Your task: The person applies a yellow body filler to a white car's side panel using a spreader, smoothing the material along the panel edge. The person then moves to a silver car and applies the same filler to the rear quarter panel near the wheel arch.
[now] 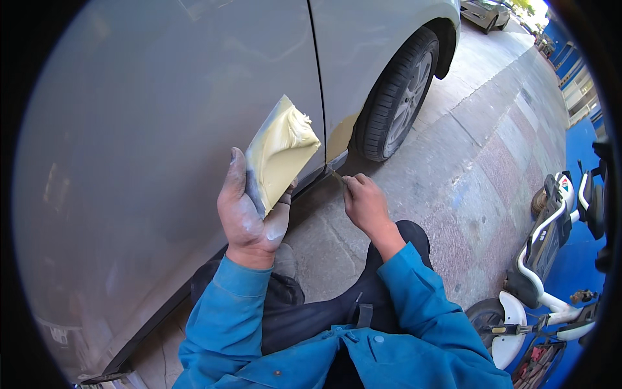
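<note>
In my left hand (249,227) rests a flat mixing board (254,181), tilted, its thumb side smeared dark grey. A thick layer of cream-yellow body filler (285,152) covers most of it, with a ridged heap near the upper end. My left palm is dusty and streaked white. To its right, my right hand (366,204) grips a thin spreader, probably a putty knife (335,175). Its tip is at the bottom edge of the car's front fender (379,45), beside the door gap. A yellowish patch (340,137) shows on the fender just above, behind the wheel.
The silver-grey car door (155,129) fills the left side. A front wheel (402,97) stands on the paving (479,129) ahead. On the right is a white-framed scooter (538,259) by a blue surface. Another car (486,11) is parked far off. My knees are bent below.
</note>
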Motion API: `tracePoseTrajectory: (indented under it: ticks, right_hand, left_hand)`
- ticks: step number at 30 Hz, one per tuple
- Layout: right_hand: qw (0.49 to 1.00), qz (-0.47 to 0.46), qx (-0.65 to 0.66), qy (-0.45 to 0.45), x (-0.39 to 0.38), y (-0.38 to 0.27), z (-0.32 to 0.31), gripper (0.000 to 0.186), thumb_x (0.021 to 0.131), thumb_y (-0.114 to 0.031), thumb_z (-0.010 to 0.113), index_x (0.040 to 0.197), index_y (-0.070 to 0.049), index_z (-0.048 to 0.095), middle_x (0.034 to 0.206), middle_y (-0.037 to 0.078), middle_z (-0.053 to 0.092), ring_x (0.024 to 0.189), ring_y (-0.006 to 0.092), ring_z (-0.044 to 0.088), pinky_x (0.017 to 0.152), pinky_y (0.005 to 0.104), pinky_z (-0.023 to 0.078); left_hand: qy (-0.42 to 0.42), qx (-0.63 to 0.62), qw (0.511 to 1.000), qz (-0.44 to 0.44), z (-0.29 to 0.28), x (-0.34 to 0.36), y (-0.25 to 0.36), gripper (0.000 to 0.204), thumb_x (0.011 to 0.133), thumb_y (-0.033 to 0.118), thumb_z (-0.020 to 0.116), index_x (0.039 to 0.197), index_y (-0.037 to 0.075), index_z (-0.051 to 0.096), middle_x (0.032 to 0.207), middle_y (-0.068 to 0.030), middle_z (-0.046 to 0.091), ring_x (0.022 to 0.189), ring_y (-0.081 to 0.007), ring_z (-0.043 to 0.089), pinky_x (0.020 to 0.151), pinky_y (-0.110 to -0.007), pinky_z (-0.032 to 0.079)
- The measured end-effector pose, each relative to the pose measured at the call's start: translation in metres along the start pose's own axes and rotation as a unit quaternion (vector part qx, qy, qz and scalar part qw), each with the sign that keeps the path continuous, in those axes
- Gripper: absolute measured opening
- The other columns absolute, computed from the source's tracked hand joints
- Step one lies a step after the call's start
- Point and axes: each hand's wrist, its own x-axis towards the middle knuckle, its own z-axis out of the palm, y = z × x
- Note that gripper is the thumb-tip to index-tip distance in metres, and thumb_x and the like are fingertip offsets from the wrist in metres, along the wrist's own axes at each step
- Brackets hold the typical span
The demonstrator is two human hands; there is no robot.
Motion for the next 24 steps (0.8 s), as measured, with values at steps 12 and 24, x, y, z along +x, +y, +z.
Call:
tracePoseTrajectory:
  ticks: [12, 24]
  right_hand:
    - [0.998, -0.027, -0.055, -0.022, 0.026, 0.010, 0.014, 0.012, 0.093, -0.011, 0.069, 0.103, -0.006, 0.073, 0.097, 0.014, 0.068, 0.098, 0.0367, 0.069, 0.082, 0.0491, 0.058]
    - [0.995, -0.052, -0.084, 0.030, 0.050, -0.010, -0.009, 0.005, 0.089, -0.009, 0.069, 0.092, -0.005, 0.069, 0.092, 0.013, 0.066, 0.092, 0.0341, 0.070, 0.076, 0.0469, 0.060]
  left_hand:
    - [-0.019, 0.001, 1.000, 0.017, -0.005, 0.000, 0.009, 0.037, 0.110, 0.040, 0.062, 0.127, 0.006, 0.066, 0.120, -0.0109, 0.075, 0.105, -0.0259, 0.072, 0.085, -0.040, 0.057]
    - [0.001, -0.004, 1.000, 0.023, -0.004, 0.004, 0.010, 0.039, 0.111, 0.040, 0.060, 0.127, 0.005, 0.066, 0.120, -0.0118, 0.074, 0.104, -0.0266, 0.071, 0.083, -0.040, 0.056]
